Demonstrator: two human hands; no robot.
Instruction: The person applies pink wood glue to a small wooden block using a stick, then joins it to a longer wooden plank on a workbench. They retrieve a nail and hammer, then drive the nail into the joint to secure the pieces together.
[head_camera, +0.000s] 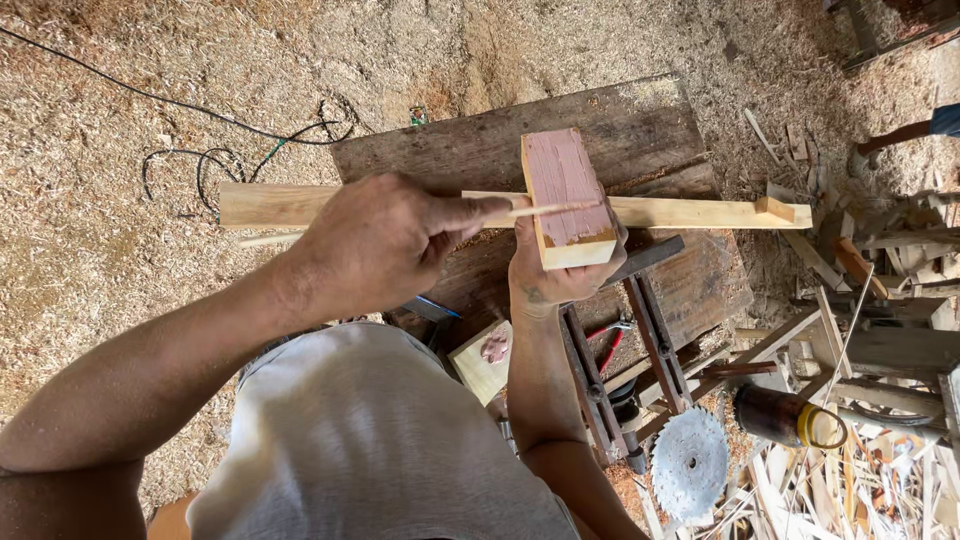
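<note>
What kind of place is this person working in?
Most likely a woodworking shop: sawdust covers the floor, a circular saw blade lies beside timber offcuts, and the right hand holds a wooden block.

A dark, worn wooden bench (640, 125) stands on the sawdust-covered floor (100, 250), carrying a long pale wooden strip (690, 212) laid across it.

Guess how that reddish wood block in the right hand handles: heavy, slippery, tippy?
The reddish block looks like thick solid timber, so probably stiff and fairly heavy for its size. Its rough-sawn faces should resist slipping in the right hand. Flat squared sides suggest it won't roll, though stood on end it might tip.
</note>
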